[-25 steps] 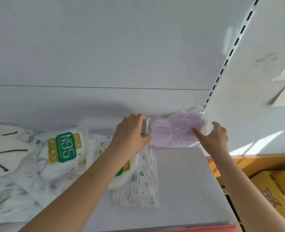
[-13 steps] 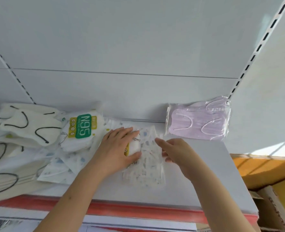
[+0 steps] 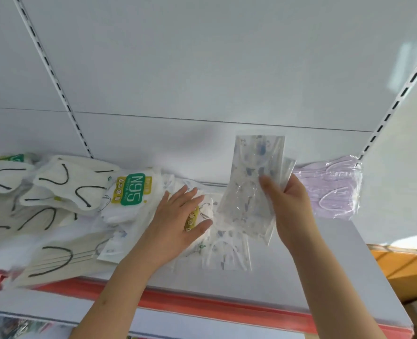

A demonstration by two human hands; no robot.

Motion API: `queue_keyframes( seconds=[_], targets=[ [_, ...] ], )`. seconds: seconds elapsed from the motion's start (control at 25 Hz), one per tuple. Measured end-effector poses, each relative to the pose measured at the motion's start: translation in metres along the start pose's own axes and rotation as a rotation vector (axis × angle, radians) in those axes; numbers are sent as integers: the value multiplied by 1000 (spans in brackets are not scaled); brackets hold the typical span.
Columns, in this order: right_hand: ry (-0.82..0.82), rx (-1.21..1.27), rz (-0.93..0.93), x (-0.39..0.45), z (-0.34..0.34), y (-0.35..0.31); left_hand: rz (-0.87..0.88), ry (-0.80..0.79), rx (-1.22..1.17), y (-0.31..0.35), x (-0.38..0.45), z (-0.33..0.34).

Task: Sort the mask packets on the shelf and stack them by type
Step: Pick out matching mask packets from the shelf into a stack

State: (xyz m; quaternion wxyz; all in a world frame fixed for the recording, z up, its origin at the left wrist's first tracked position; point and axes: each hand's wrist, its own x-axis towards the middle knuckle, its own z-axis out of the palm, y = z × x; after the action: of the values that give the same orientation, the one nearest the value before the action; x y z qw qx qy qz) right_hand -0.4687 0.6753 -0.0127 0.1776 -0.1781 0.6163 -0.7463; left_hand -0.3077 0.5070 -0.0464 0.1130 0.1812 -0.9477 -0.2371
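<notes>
- Change: the lilac mask packet (image 3: 329,189), held in both hands against the back panel a second ago, now stands alone at the right end of the shelf (image 3: 325,260), leaning on the panel. No hand touches it.
- Change: half a second ago both hands worked at the clear printed packets lying flat; the right hand (image 3: 288,204) now has one lifted clear of the shelf.
- Meaning for the task: the lilac type appears to be placed, and sorting has moved on to the printed type.
- Right hand: clamped on the raised printed packet (image 3: 254,184), thumb across its front face, fingers behind. The packet stands nearly upright, its lower edge above the remaining printed packets (image 3: 227,250). A second clear sheet edge shows behind it; whether that is a separate packet cannot be determined.
- Left hand (image 3: 178,223): fingers straight and spread, palm down, pressing on a partly covered packet with yellow markings (image 3: 192,220). It grips nothing.
- Unsorted stock: an N95 packet (image 3: 131,189) lies just left of the left hand; white masks with black ear loops (image 3: 63,184) are heaped at the far left.
</notes>
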Motion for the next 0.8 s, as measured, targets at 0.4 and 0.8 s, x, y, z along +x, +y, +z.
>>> queue_keyframes(
  seconds=[0.4, 0.8],
  targets=[
    [-127, -466, 28, 1, 12, 21, -472, 196, -954, 29, 9, -14],
    [-190, -1118, 156, -8, 26, 46, -604, 276, -872, 6, 0, -14]
  ],
)
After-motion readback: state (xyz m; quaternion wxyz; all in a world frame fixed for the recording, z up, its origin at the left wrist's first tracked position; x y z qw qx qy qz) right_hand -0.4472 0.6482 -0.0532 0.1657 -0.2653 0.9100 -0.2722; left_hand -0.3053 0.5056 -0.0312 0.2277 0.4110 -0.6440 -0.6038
